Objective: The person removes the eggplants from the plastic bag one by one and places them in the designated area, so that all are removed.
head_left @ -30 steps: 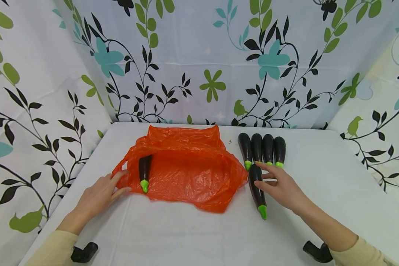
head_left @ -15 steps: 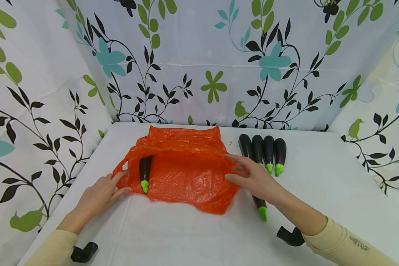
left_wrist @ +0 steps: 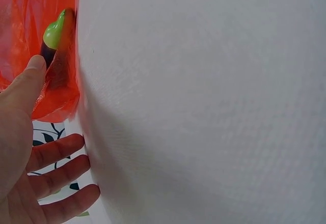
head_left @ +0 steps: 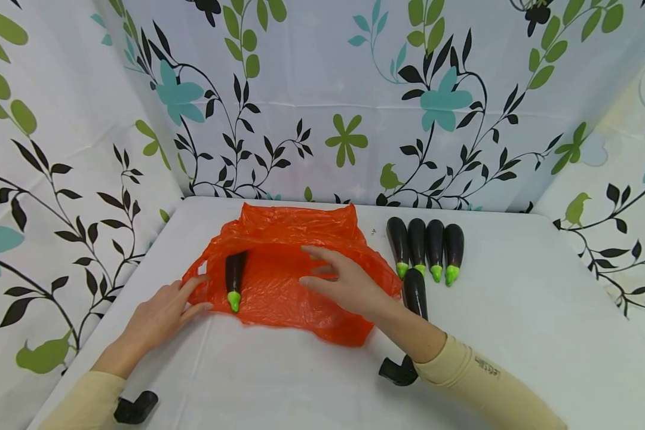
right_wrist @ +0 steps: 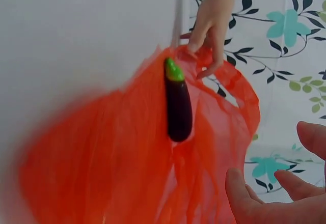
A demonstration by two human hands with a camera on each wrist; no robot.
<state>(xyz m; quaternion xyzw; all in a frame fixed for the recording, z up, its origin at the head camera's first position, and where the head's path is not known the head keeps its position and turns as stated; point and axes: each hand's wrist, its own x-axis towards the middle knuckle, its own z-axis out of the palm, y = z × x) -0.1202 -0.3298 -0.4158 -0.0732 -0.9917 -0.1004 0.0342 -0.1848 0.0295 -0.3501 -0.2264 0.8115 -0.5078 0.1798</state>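
An orange plastic bag lies on the table with its mouth toward me. Inside its left part rests a dark purple eggplant with a bright green stem end. My left hand touches the bag's left edge, thumb and index finger spread apart; in the left wrist view the thumb overlaps the bag beside the eggplant. Over the middle of the bag is my right hand, fingers spread and holding nothing. Under my right forearm a second eggplant is partly hidden.
Several more eggplants lie in a row right of the bag, green ends toward me. A white cloth covers the table. Floral curtains hang behind and at the sides. Black camera mounts show at the wrists.
My right hand has moved left from the front eggplant to over the bag, leaving that eggplant where it lay. My left hand has stayed at the bag's edge.
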